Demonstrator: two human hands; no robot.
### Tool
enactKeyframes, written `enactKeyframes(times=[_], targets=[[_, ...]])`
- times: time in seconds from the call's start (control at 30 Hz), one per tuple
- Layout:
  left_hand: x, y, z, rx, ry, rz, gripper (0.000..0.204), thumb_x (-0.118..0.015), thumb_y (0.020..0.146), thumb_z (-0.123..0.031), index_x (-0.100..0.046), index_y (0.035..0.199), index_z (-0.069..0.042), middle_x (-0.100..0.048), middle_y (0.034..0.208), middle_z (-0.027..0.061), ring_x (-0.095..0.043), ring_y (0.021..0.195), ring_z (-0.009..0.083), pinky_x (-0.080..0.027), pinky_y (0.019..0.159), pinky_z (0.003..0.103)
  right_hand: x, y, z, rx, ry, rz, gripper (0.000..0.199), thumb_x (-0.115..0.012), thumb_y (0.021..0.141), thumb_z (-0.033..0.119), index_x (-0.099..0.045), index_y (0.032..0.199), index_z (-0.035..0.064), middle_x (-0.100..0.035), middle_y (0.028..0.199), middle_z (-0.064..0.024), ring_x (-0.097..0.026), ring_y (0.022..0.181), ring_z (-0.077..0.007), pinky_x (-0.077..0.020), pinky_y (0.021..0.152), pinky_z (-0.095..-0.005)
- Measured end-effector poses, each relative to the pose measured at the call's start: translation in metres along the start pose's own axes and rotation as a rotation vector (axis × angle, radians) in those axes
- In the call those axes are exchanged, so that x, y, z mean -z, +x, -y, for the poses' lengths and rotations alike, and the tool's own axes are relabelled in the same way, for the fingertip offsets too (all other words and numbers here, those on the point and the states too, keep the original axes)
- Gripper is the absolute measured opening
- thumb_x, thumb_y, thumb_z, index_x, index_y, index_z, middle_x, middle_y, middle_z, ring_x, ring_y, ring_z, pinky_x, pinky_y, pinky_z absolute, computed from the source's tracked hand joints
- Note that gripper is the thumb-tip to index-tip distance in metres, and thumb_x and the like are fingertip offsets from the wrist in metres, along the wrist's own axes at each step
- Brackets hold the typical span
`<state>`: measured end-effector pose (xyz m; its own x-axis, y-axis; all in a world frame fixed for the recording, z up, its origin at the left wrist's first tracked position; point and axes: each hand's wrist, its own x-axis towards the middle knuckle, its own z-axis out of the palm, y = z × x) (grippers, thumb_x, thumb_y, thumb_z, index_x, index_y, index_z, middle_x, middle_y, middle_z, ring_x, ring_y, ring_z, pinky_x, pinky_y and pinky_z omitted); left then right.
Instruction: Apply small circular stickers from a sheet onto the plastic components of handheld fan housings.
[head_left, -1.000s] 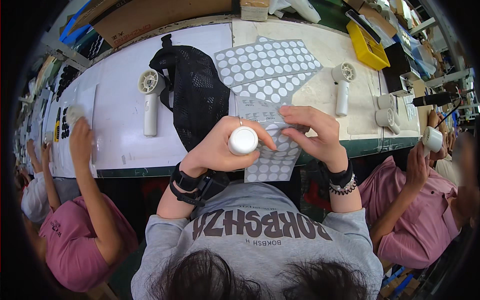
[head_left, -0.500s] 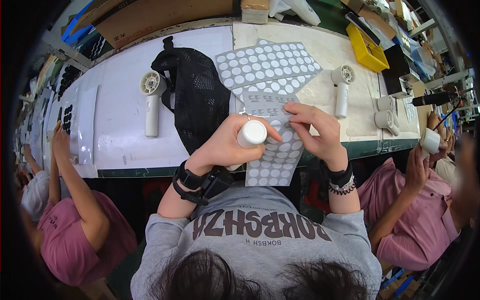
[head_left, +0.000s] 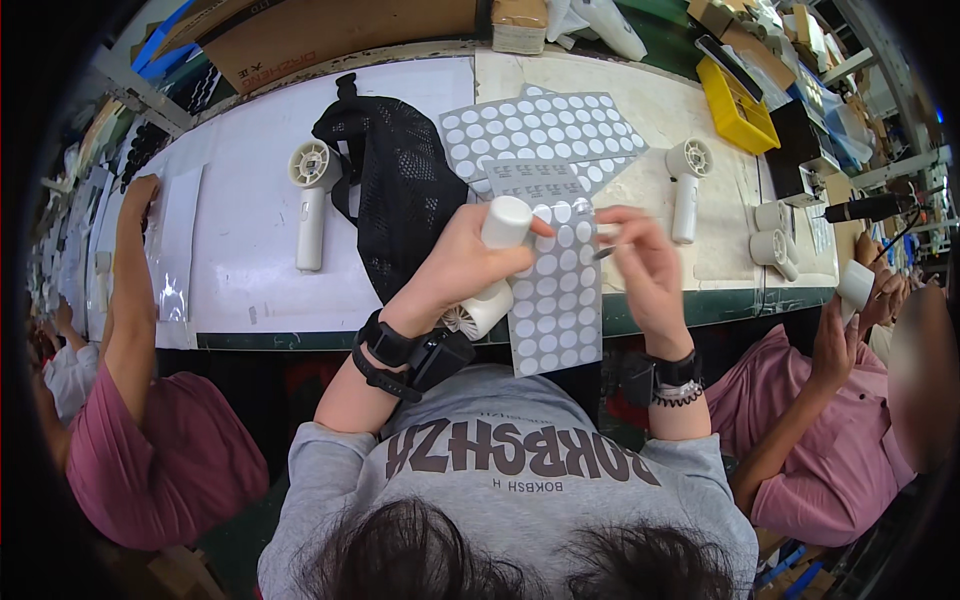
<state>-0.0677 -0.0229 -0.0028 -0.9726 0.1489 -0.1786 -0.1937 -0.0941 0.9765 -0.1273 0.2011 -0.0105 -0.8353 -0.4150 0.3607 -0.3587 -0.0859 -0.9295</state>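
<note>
— So, what does the left hand [head_left: 462, 262] hold?
— It is wrapped around a smooth white plastic fan [head_left: 497, 268], a rounded handle with a ribbed head, above the tabletop [head_left: 240, 215] edge.
— And the right hand [head_left: 645, 268]?
— Its fingers pinch thin metal tweezers [head_left: 608, 251], just beside a grey sheet of round white stickers [head_left: 556, 300].
— Anything nearby?
— A black mesh bag [head_left: 395, 185] lies left of the sheet, limp and finely netted.
</note>
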Motion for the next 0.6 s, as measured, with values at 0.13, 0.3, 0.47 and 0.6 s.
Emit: enactKeyframes(times=[0.13, 0.3, 0.47, 0.6], targets=[[0.004, -0.002, 0.021, -0.326, 0.168, -0.288, 0.025, -0.060, 0.071, -0.005, -0.068, 0.095, 0.000, -0.068, 0.093, 0.0086, -0.062, 0.085, 0.0134, -0.048, 0.077, 0.026, -0.002, 0.001, -0.031, -0.429, 0.211, 0.415, 0.007, -0.053, 0.095, 0.011, -0.054, 0.096, 0.0049, -0.053, 0.124, -0.0105, -0.051, 0.111, -0.0153, -0.0435, 0.092, -0.0336], [-0.007, -0.025, 0.021, -0.497, 0.258, -0.316, 0.016, -0.066, 0.074, -0.002, -0.066, 0.090, -0.002, -0.066, 0.089, 0.0078, -0.063, 0.081, 0.0130, -0.048, 0.071, 0.026, 0.007, -0.003, -0.048, -0.670, 0.511, 0.282, 0.006, -0.053, 0.094, 0.012, -0.054, 0.093, 0.0059, -0.055, 0.119, -0.0094, -0.052, 0.108, -0.0151, -0.0430, 0.091, -0.0313], [-0.033, -0.025, 0.017, -0.586, 0.159, -0.181, 0.013, -0.071, 0.077, -0.001, -0.060, 0.083, -0.003, -0.062, 0.078, 0.0050, -0.061, 0.074, 0.0106, -0.047, 0.065, 0.025, 0.008, 0.009, -0.017, -0.448, 0.386, 0.209, 0.007, -0.056, 0.091, 0.010, -0.056, 0.089, 0.0041, -0.056, 0.111, -0.0095, -0.052, 0.102, -0.0133, -0.0426, 0.088, -0.0289], [-0.041, -0.022, 0.029, -0.589, 0.188, -0.178, 0.022, -0.078, 0.076, -0.010, -0.058, 0.084, -0.005, -0.060, 0.075, 0.0027, -0.058, 0.070, 0.0090, -0.045, 0.061, 0.024, 0.003, 0.025, 0.039, -0.302, 0.371, 0.392, 0.005, -0.059, 0.086, 0.006, -0.057, 0.086, 0.0018, -0.058, 0.101, -0.0097, -0.055, 0.094, -0.0118, -0.0443, 0.082, -0.0262]])
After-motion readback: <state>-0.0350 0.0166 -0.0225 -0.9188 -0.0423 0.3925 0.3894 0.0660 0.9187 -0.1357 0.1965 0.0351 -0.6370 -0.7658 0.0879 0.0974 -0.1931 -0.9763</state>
